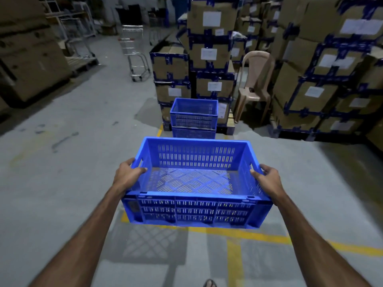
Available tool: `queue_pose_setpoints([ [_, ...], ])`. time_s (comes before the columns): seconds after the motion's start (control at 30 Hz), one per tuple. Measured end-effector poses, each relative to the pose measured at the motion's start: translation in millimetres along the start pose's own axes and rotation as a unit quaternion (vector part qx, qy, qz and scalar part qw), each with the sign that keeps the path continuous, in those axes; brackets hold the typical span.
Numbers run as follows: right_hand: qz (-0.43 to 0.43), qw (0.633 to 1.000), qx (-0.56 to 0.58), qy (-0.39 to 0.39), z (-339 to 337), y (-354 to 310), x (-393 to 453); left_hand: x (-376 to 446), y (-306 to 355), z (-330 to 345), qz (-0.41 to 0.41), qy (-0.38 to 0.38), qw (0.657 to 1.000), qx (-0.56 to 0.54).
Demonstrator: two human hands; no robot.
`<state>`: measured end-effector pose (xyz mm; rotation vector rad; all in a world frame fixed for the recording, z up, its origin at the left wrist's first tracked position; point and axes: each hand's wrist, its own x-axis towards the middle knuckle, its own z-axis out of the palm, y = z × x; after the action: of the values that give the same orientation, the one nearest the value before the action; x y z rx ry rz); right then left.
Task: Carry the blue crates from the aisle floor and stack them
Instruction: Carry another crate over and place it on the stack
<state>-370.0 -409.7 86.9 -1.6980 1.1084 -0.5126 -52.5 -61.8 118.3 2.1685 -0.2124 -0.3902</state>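
- The blue crate (pixel 195 183) is up off the floor, held out in front of the person at about waist height, empty, its open top facing up and its long side toward them.
- Straight ahead, against the pallets of taped cartons (pixel 209 52), a stack of blue crates (pixel 194 118) waits on the floor; I would say this is the carry toward it.
- To do it well: keep the crate level, walk it square to the stack, then lower it so its base sits inside the top crate's rim on all four sides before letting go.
- The left hand (pixel 128 175) grips the left end wall, thumb hooked over the rim to the inside, fingers curled round the outside.
- The right hand (pixel 267 179) mirrors it on the right end wall, thumb inside, fingers wrapped outside.
- A plastic chair (pixel 256 83) stands just right of the stack; worth steering clear of it.
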Motion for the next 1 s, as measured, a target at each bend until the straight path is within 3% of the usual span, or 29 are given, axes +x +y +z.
queue_pose_setpoints([
  [0.47, -0.039, 0.998, -0.016, -0.05, 80, -92, 159, 126, 37, -3, -0.037, 0.077, 0.996, -0.016],
  [0.77, -0.025, 0.999, -0.025, -0.029, 152, -132, 260, 267, 65, 1, -0.041, 0.034, 0.998, -0.032],
  [1.0, -0.009, 0.999, -0.017, 0.033, 189, -164, 328, 398, 104, 1, -0.026, -0.017, 0.999, -0.041],
])
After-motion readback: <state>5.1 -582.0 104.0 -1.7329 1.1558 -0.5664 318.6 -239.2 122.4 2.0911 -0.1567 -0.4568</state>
